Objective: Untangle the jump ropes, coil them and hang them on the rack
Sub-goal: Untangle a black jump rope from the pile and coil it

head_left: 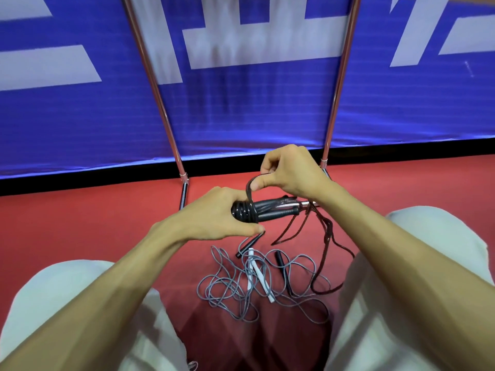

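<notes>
My left hand (214,215) grips a black jump rope bundle (257,210), its cord wound in tight turns round the handles. My right hand (289,170) is just above it and pinches a loop of that black cord between thumb and fingers. A dark red rope (328,236) hangs from the bundle's right end down to the floor. On the red floor between my knees lies a tangled grey rope (227,287) with white handles (257,274), and a black handle (280,259) lies among its loops. The chrome rack (166,113) stands behind my hands.
The rack's two slanted poles, the right one (338,89), rise in front of a blue banner (254,108) with white shapes. Its feet rest on the red floor (80,223). My knees in light trousers (417,263) frame the rope pile on both sides.
</notes>
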A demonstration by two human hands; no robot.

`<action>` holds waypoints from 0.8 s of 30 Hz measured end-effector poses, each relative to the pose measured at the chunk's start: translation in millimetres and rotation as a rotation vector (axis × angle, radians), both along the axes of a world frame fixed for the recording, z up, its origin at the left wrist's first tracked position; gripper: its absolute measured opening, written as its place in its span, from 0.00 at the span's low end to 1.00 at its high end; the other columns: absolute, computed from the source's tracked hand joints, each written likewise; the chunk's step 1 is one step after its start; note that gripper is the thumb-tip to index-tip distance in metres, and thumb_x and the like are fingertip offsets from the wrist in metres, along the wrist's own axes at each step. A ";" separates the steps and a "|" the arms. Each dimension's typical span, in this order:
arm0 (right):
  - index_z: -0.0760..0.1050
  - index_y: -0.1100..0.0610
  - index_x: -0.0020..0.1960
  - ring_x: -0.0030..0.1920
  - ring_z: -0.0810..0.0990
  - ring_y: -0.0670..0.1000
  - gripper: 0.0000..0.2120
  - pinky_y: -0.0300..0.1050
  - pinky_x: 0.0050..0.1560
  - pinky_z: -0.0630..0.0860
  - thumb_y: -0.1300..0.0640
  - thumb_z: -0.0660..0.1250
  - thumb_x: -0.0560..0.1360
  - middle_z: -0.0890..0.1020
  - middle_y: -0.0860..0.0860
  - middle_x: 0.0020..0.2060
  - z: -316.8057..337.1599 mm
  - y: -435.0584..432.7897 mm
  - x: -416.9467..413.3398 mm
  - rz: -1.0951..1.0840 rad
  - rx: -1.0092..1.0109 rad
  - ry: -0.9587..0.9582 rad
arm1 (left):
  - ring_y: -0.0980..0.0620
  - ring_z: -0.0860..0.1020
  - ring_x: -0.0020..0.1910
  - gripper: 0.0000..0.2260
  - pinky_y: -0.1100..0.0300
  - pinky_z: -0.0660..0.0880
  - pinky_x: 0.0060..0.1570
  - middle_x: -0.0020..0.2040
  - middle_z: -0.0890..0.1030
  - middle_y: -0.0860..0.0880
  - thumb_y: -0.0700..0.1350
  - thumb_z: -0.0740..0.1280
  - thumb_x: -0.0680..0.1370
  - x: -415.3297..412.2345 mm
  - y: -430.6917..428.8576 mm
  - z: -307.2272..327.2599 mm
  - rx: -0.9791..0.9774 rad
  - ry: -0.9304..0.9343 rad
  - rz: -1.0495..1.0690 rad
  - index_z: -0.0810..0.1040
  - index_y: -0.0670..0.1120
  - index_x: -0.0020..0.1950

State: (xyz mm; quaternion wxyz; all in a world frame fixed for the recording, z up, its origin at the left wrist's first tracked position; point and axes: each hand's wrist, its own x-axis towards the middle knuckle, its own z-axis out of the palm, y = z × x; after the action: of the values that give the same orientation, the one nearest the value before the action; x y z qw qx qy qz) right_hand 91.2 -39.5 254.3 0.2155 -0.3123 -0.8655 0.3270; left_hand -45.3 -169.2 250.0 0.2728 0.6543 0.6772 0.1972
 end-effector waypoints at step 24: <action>0.74 0.57 0.45 0.26 0.81 0.53 0.10 0.45 0.35 0.80 0.56 0.58 0.81 0.76 0.48 0.19 -2.3 -20.3 1.6 0.361 -0.100 -0.576 | 0.49 0.70 0.22 0.11 0.58 0.70 0.23 0.28 0.75 0.52 0.45 0.72 0.75 -25.3 7.5 4.7 0.278 -0.117 0.271 0.70 0.47 0.50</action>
State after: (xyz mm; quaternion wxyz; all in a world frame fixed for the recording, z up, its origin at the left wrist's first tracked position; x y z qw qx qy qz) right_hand 92.7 -59.8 252.0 -0.1148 -0.2438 -0.9150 0.3002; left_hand -70.6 -161.7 254.7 0.1897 0.5759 0.7084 0.3612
